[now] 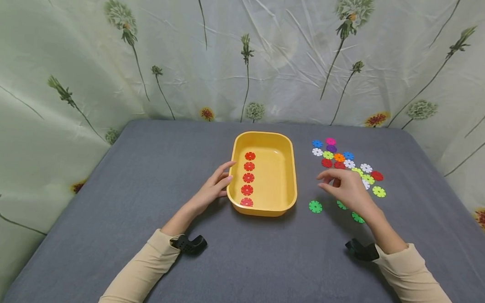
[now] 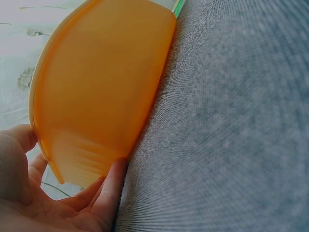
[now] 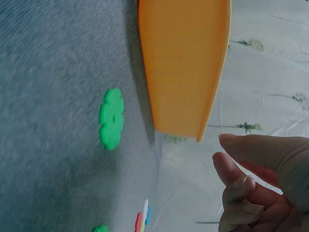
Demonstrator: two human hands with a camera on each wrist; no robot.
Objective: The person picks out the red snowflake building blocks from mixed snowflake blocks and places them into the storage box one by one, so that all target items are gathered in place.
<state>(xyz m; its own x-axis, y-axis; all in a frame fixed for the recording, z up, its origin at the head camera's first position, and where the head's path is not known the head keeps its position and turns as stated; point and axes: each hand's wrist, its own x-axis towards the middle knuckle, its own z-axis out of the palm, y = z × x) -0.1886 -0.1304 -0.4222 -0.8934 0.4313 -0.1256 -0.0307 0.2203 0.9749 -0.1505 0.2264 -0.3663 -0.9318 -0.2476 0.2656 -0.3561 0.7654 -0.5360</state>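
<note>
A yellow plastic tray (image 1: 272, 180) holds a column of several red notched plastic discs (image 1: 248, 177) along its left side. My left hand (image 1: 209, 190) touches the tray's left rim and outer wall with fairly straight fingers. In the left wrist view, the thumb is at the rim and other fingertips lie low against the wall. To the tray's right, my right hand (image 1: 347, 189) hovers with loosely curled fingers and nothing between thumb and index finger. A green disc (image 1: 315, 206) lies on the cloth between tray and right hand. Other green discs (image 1: 357, 217) lie beneath that hand, partly hidden.
Loose discs in blue, white, pink, purple, orange, red (image 1: 377, 176) and yellow-green (image 1: 379, 191) are spread beyond the right hand, some touching or overlapping. A grey cloth (image 1: 151, 165) covers the table. A dandelion-print curtain (image 1: 288, 58) hangs behind its far edge.
</note>
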